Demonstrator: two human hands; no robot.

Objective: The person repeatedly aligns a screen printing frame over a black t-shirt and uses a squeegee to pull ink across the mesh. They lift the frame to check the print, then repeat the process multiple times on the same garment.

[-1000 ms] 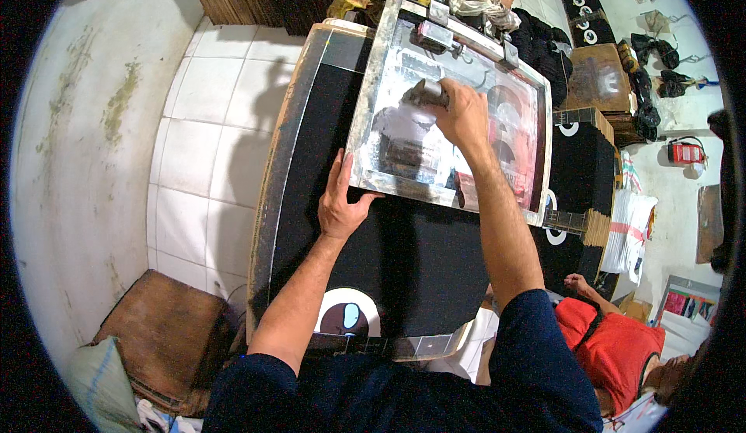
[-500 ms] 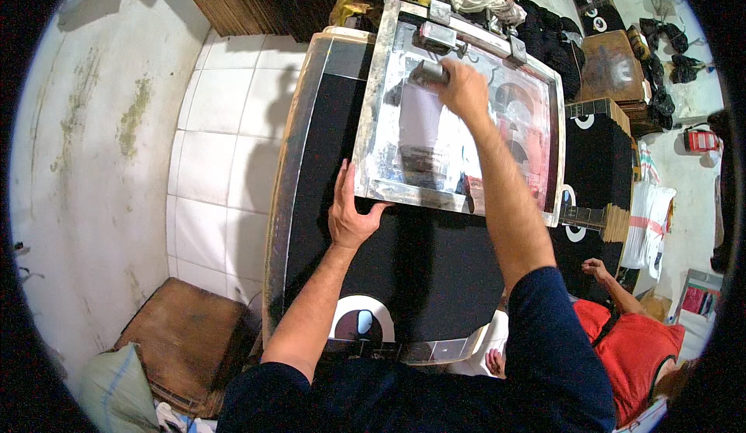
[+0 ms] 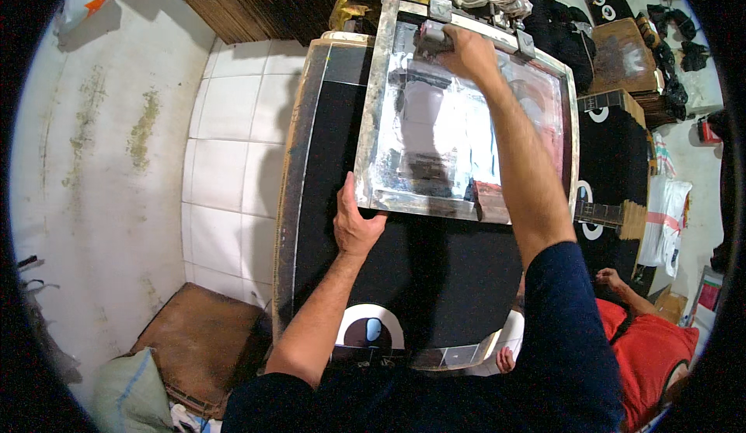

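Observation:
A screen printing frame point(image 3: 365, 145) with smeared mesh lies over a board covered in black material point(image 3: 420, 277), which bears a white-and-brown eye print point(image 3: 369, 324) at its near end. My left hand point(image 3: 357, 219) grips the frame's near-left corner, thumb along the underside edge. My right hand point(image 3: 466, 52) is closed on a dark squeegee point(image 3: 434, 44) near the far side of the mesh, below the hinge clamps point(image 3: 440, 10). Another reddish, stained squeegee point(image 3: 491, 200) rests inside the frame's near right.
Stacks of boards point(image 3: 217, 5) stand at the back, a printed black stack point(image 3: 614, 145) at the right. A co-worker in red point(image 3: 649, 363) is at lower right. White tiled floor point(image 3: 221, 169) and a wall point(image 3: 101, 161) lie left, with a brown board point(image 3: 186, 332) and sack point(image 3: 128, 390).
My right hand has moved with the squeegee toward the far side of the mesh. My left hand stays on the frame's corner. The view has shifted slightly.

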